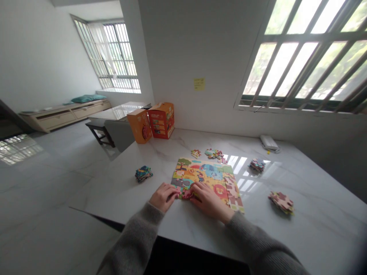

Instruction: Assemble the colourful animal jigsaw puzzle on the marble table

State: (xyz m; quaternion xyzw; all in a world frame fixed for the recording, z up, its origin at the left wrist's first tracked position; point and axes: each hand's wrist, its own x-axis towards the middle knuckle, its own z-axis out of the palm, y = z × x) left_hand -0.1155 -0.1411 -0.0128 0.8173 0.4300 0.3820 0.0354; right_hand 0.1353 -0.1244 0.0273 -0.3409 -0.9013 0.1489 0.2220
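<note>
A colourful jigsaw puzzle (pixel 206 173) with animals on it lies largely joined on the white marbled table. At its near left corner, my left hand (pixel 164 196) has its fingers bent together on a pink puzzle piece (pixel 178 190). My right hand (pixel 205 198) reaches over the near edge, its thumb and fingers closed on another pink puzzle piece (pixel 187 193). The right hand covers part of the puzzle's lower edge. How firmly either piece is gripped is hard to see.
Stacks of puzzle pieces lie left (pixel 143 173), right (pixel 257 165) and near right (pixel 281 203). Loose pieces (pixel 213 153) sit behind the puzzle. Two orange boxes (pixel 162 121) stand at the table's back left. A white packet (pixel 270 143) lies at the back right.
</note>
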